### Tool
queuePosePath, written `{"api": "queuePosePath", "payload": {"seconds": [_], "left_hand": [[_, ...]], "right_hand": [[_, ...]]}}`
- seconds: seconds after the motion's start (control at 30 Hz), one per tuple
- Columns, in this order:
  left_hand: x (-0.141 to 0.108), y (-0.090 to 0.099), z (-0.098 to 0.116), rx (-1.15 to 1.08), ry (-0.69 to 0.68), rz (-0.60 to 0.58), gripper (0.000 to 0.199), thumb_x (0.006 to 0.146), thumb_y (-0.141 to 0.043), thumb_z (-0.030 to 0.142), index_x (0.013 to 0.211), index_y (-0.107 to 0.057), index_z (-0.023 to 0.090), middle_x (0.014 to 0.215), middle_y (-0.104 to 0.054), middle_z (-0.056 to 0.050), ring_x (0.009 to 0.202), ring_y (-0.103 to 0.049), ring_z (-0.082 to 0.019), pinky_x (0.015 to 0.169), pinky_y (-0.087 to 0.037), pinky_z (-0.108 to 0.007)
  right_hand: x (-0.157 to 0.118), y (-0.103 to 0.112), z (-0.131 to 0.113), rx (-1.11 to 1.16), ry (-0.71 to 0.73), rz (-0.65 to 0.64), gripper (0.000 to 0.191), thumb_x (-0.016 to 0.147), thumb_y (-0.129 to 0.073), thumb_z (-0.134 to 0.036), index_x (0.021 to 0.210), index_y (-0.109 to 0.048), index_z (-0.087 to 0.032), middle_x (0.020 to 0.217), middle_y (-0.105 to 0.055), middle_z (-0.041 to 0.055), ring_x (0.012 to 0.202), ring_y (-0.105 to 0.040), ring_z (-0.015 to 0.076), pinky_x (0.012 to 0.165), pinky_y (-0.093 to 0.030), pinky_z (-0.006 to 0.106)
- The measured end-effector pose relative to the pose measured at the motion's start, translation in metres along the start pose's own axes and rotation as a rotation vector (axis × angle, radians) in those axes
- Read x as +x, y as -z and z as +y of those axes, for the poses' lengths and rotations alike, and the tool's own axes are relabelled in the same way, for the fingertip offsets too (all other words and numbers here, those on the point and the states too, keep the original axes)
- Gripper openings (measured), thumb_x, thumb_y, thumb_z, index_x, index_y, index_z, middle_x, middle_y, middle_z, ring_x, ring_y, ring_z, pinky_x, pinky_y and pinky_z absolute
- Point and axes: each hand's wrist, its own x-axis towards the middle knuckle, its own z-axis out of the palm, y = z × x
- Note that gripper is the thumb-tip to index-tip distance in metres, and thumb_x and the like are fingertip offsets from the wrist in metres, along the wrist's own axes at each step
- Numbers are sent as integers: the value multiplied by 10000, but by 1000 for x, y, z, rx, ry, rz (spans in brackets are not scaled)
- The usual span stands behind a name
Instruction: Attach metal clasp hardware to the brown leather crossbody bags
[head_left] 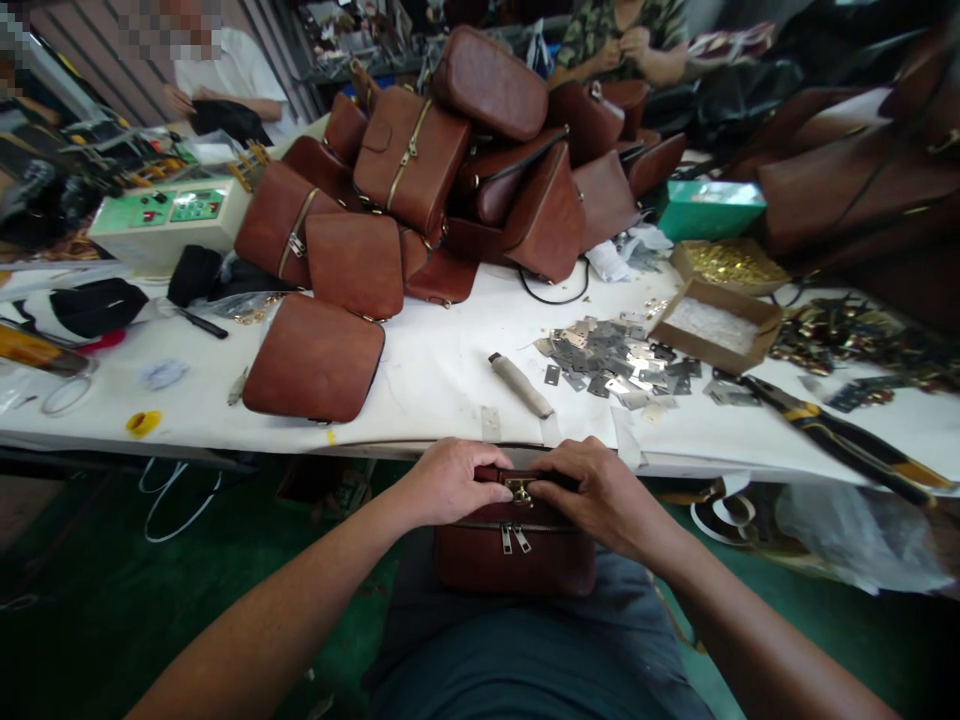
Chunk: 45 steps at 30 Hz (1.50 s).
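Note:
A brown leather bag (516, 565) rests on my lap against the table edge, its zipper with two metal pulls facing up. Near its top sits a gold-coloured clasp (519, 490). My left hand (448, 482) grips the bag's upper edge from the left, thumb against the clasp. From the right, my right hand (592, 490) grips the same edge, its thumb and fingers close to the clasp. The undersides of my fingers are hidden behind the bag's top.
Several brown bags (412, 165) are piled on the white table (442, 350). Metal plates (600, 355) lie scattered beside a wrapped tool (520, 384), two cardboard boxes (712, 322) and yellow-black pliers (840, 430). A green box (712, 210) stands behind. Two people (225, 80) work across the table.

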Motion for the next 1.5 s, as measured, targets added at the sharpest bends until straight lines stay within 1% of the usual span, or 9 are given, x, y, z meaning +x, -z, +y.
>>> {"api": "queuePosePath", "payload": {"seconds": [0.13,0.33,0.47,0.53,0.8,1.0,1.17,1.33,1.5], "left_hand": [[5,8,-1,-66,-19,-135,322,887,-663,284,1182,-785,241,1099,-810,-6,967,-723,-204,880,-504,-283],[24,11,-9,-91,56,-220,304,854,-665,339,1084,-802,196,924,-797,-7,841,-695,-197,728,-496,-259],[37,8,-15,-177,93,-189,325,820,-681,361,1037,-810,157,833,-762,-12,775,-669,-189,695,-482,-259],[41,6,-19,-198,105,-181,346,814,-679,372,1037,-808,141,816,-754,-15,755,-665,-188,693,-486,-265],[38,3,-18,-160,98,-152,325,834,-666,353,1050,-805,154,878,-780,-28,823,-689,-210,721,-492,-273],[27,-1,-7,-108,63,-93,277,850,-637,310,1017,-803,164,864,-774,-13,769,-663,-185,684,-459,-260],[21,-4,-7,-124,18,-86,260,850,-626,257,1031,-797,183,940,-794,-7,844,-692,-192,737,-486,-258],[18,-3,-4,-138,-4,-83,349,858,-602,207,1147,-796,217,1025,-812,7,916,-713,-193,819,-514,-261],[18,-3,0,-69,-18,-94,385,861,-584,183,1178,-797,234,1037,-815,16,923,-722,-199,810,-515,-262]], "right_hand": [[0,-8,1,74,-55,44,154,929,-673,-341,951,-822,-307,873,-799,6,850,-688,222,913,-455,393],[6,-14,9,180,-116,73,153,914,-682,-313,911,-832,-285,802,-785,-5,740,-685,188,758,-496,316],[2,-21,12,22,-103,352,193,881,-754,-300,1064,-794,-257,1042,-783,64,997,-685,267,902,-501,391],[-3,-29,8,-2,-95,451,167,906,-738,-305,1057,-769,-242,1059,-759,80,1007,-677,264,907,-505,389],[-8,-63,-9,212,-234,434,94,927,-673,-305,960,-743,-252,915,-748,47,823,-679,217,753,-526,328],[-8,-60,-15,401,-410,423,144,873,-702,-344,791,-727,-228,761,-754,0,674,-677,183,635,-478,286],[-12,-62,-19,520,-498,337,284,924,-640,-455,780,-717,-222,649,-710,-5,564,-638,169,525,-423,264],[-13,-64,-18,310,-376,277,481,1010,-493,-530,671,-635,-220,600,-628,3,532,-527,140,508,-321,268],[-12,-61,-19,218,-386,274,399,985,-534,-434,659,-599,-214,604,-600,-12,545,-474,128,545,-291,274]]}}
